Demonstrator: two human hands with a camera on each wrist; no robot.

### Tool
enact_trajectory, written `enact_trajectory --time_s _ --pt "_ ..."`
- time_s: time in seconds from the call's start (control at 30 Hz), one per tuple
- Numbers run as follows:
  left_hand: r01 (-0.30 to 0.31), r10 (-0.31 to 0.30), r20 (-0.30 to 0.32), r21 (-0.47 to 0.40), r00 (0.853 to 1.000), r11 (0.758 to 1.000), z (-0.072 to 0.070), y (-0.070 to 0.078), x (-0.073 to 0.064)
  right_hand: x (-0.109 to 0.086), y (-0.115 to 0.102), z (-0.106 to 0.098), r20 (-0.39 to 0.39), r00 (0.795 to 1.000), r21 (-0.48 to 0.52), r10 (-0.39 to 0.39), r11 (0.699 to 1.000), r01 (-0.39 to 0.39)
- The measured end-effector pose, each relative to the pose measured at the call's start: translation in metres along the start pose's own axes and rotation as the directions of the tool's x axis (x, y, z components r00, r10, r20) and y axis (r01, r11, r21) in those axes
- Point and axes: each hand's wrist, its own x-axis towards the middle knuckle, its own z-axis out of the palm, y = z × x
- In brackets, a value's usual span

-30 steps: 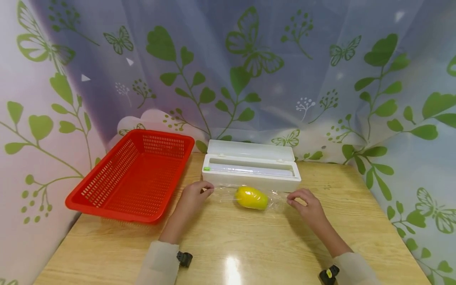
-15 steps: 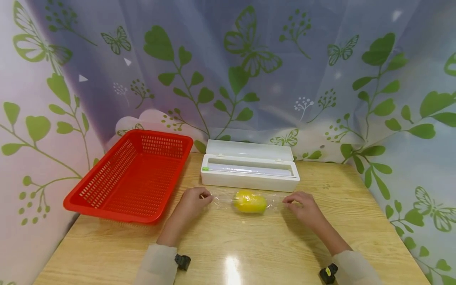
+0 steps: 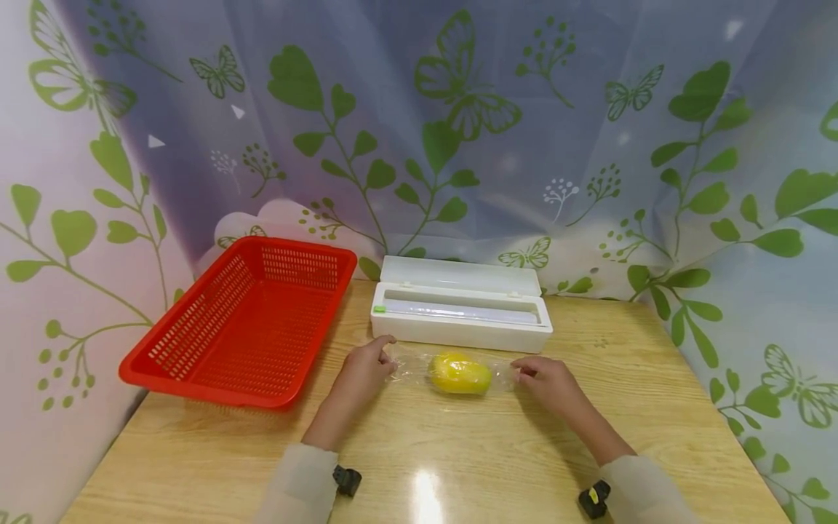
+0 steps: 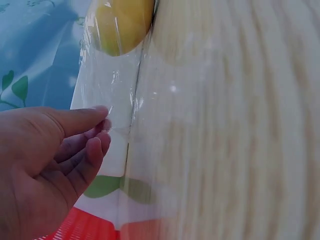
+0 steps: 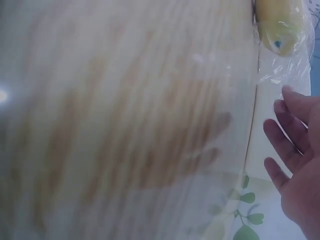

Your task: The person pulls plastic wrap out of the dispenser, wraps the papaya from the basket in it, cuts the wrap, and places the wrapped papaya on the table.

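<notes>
A yellow fruit (image 3: 460, 373), oblong like a mango, lies on the wooden table in clear cling film (image 3: 412, 369). The film stretches past both ends of the fruit. At its left end is my left hand (image 3: 366, 371); in the left wrist view the thumb and fingers pinch the gathered film. My right hand (image 3: 550, 386) is at the right end. The right wrist view shows its fingers (image 5: 282, 140) apart and loosely bent, with the thumb tip beside the film's edge. Behind the fruit stands a white box (image 3: 461, 335), lid raised, with a film roll (image 3: 458, 313) inside.
A red perforated basket (image 3: 262, 342) stands on the left of the table (image 3: 471, 451). A patterned curtain (image 3: 497, 182) hangs behind and along both sides. The box's raised lid (image 3: 461, 276) is close to the curtain.
The wrapped fruit has come slightly nearer the front, away from the box. My right hand has shifted left toward the fruit, and its fingers look looser. My left hand stays at the film's left end.
</notes>
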Motion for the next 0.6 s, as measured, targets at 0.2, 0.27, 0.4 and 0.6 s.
enact_trajectory --time_s 0.2,0.27,0.4,0.6 --pt "-0.002 -0.003 0.068 0.067 0.998 0.998 0.002 0.0 0.0 0.001 -0.003 0.004 -0.019 0.997 -0.066 -0.081 0.995 0.08" --pt "-0.009 0.001 0.093 0.089 0.996 0.996 0.002 0.0 0.0 0.001 -0.003 0.005 -0.022 0.994 -0.075 -0.106 0.992 0.104" --pt "-0.05 0.029 0.139 0.148 0.99 0.988 0.005 0.001 0.002 0.005 -0.005 0.01 0.018 0.996 -0.068 -0.086 0.994 0.087" --pt "-0.093 0.066 0.158 0.172 0.985 0.981 0.007 0.0 0.005 0.008 -0.012 0.015 0.082 0.995 -0.106 -0.057 0.992 0.066"
